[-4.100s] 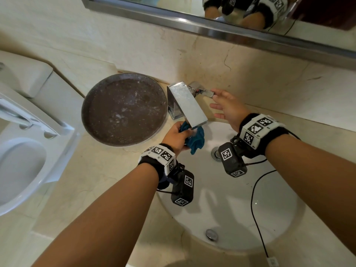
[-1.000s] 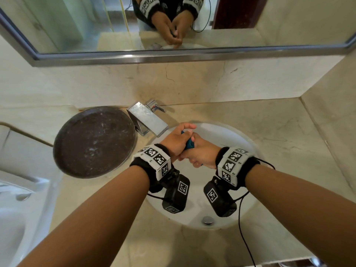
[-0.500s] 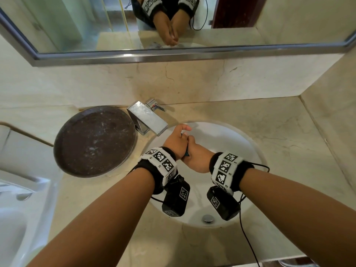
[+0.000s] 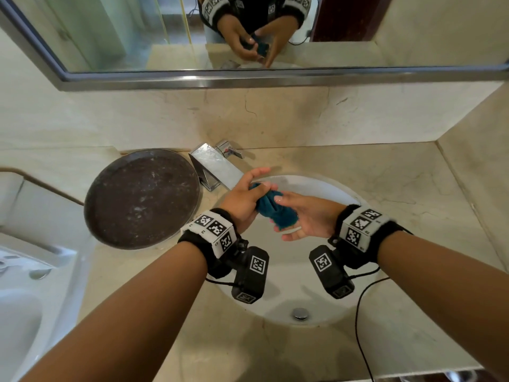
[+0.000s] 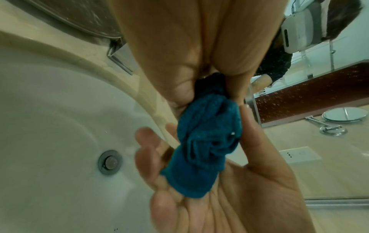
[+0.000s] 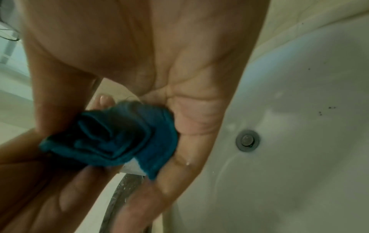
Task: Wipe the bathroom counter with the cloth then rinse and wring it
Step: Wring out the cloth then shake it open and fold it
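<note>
While your two hands meet above the white sink (image 4: 325, 293), the teal cloth (image 4: 271, 208) sits bunched and twisted between them, over the basin's far half at about 12 o'clock from the drain (image 4: 300, 313). Your left hand (image 4: 242, 201) grasps one end of the cloth: the left wrist view shows that end pinched deep between the palm and the curled thumb (image 5: 235, 88), while the head view shows the index finger stretched out straight toward the tap (image 4: 217, 168). Your right hand (image 4: 308, 216) lies palm up under the other end, fingers loosely spread and only lightly bent, cradling the roll rather than clenching it; its thumb tip (image 4: 278, 199) rests on top of the cloth. In the right wrist view the cloth (image 6: 119, 140) shows as folded layers lying across the right palm, with a wet sheen on the fingers.

The chrome tap stands at 11 o'clock from the cloth, its spout just behind your left fingers. At 9 o'clock, on the beige marble counter (image 4: 413, 183), lies a round dark tray (image 4: 140, 198). A toilet (image 4: 24, 285) shows at the far 8 o'clock edge. Along the top, the mirror (image 4: 137, 31) reflects both hands with the cloth between them.
</note>
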Tool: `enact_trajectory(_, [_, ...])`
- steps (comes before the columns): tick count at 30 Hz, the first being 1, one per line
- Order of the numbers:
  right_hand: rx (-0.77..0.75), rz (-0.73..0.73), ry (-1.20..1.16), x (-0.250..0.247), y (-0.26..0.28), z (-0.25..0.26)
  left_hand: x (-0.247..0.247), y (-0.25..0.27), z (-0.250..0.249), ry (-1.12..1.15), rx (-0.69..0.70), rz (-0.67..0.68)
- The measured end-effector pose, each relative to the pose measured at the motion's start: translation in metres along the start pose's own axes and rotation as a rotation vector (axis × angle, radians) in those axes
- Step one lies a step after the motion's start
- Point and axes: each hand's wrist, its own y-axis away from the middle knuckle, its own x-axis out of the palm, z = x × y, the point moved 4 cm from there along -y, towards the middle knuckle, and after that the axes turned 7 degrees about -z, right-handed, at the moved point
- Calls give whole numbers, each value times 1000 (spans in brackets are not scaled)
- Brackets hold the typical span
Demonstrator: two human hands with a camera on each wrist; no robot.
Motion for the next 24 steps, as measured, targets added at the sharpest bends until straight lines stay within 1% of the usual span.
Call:
enact_trajectory(4, [31,92,-90,12,3,1,13,4,-7,62,-25,111])
enact_trajectory(7, [-36,112,-174,16,2,8,18,7,-8,41,-49,164])
enact_trajectory(9, [-64,109,-153,17,0,12,20,9,-6,-10,-45,190])
enact_trajectory(12, [-52,116,-47,19,-2,13,21,11,-3,-130,-21,216])
enact_trajectory(14, [-46,107,-16,20,-2,12,21,13,-2,-154,-22,244])
enact_trajectory(18, [-18,128,-124,20,1,10,24,20,-7,-98,-58,321])
enact_trajectory(21, [7,110,-146,21,2,9,24,23,-10,-99,-96,345])
enact_trajectory(24, [-27,76,-59,25,-2,9,20,21,-11,-142,-105,297])
